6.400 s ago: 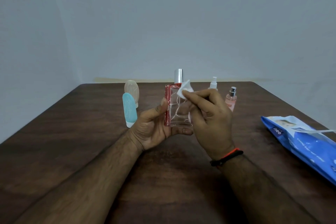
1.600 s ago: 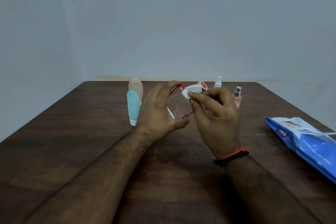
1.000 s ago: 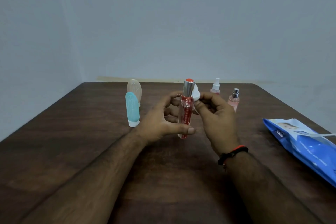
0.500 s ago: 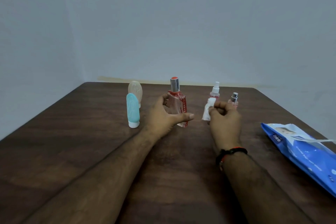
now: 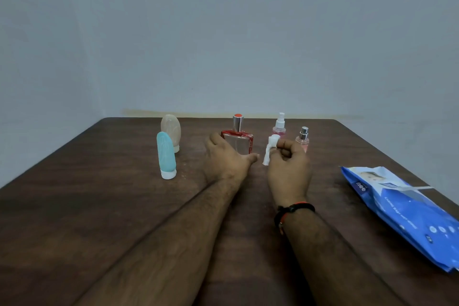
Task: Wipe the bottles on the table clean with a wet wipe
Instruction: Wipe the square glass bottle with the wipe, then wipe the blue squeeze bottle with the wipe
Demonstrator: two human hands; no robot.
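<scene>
A clear perfume bottle (image 5: 239,144) with red edges and a silver cap stands upright on the brown table (image 5: 99,206). My left hand (image 5: 224,159) curls round its lower left side, thumb across the front of its base. Just to the right, my right hand (image 5: 289,171) pinches a crumpled white wet wipe (image 5: 269,149) clear of the bottle. A blue tube (image 5: 166,154) and a beige tube (image 5: 171,129) stand on their caps at the left. A white-topped pink spray bottle (image 5: 280,126) and a small silver-topped pink spray bottle (image 5: 303,139) stand behind my right hand.
A blue pack of wet wipes (image 5: 402,208) lies at the table's right edge with its flap lifted. A pale wall rises close behind the table's far edge. Both my forearms stretch across the near half of the table.
The perfume bottle, held up and wiped earlier, has come down to stand on the table. My right hand with the wipe has drawn away to the right of it.
</scene>
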